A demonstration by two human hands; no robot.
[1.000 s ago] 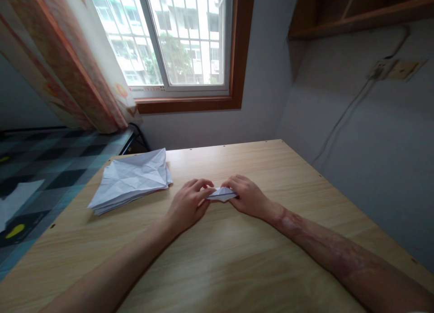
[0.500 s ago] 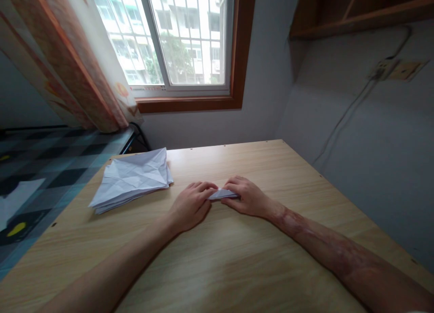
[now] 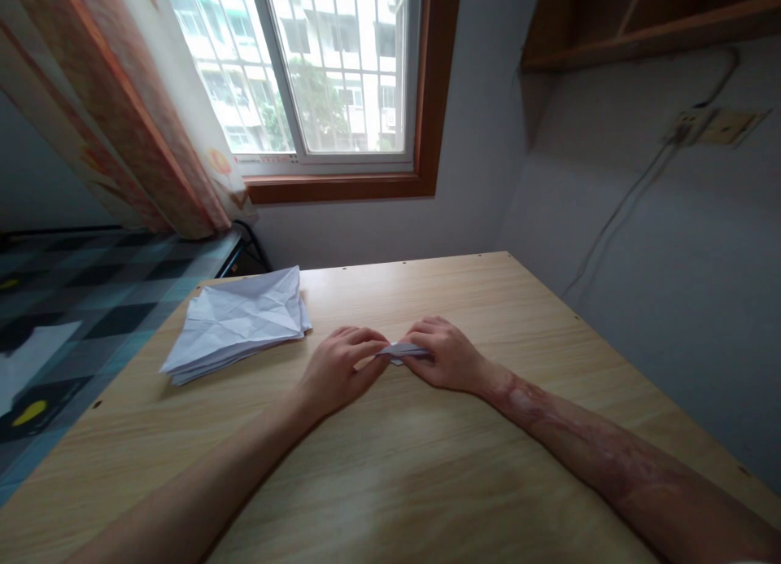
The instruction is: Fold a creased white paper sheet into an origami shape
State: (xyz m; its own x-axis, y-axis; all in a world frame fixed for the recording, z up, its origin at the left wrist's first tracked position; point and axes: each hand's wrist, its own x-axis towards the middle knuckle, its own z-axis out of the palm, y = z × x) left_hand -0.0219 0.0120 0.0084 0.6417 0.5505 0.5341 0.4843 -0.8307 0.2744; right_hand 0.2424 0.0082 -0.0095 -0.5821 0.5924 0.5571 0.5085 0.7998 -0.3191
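Observation:
A small piece of folded white paper (image 3: 403,350) is held between my two hands, just above or on the wooden table (image 3: 390,466). My left hand (image 3: 342,367) pinches its left end between thumb and fingers. Around the right end, my right hand (image 3: 444,352) is closed, thumb below and fingers on top. The fingertips hide both ends of the paper, and its exact folded shape is too small to make out.
A stack of creased white paper sheets (image 3: 244,316) lies at the table's back left. Left of the table is a checked cloth surface (image 3: 152,263) with another white sheet (image 3: 40,356). A wall cable (image 3: 628,206) hangs beyond the right edge.
My left thumb and fingers have shifted slightly and now pinch the paper's left end. A small point of paper shows below the folded edge. My right hand has hardly moved.

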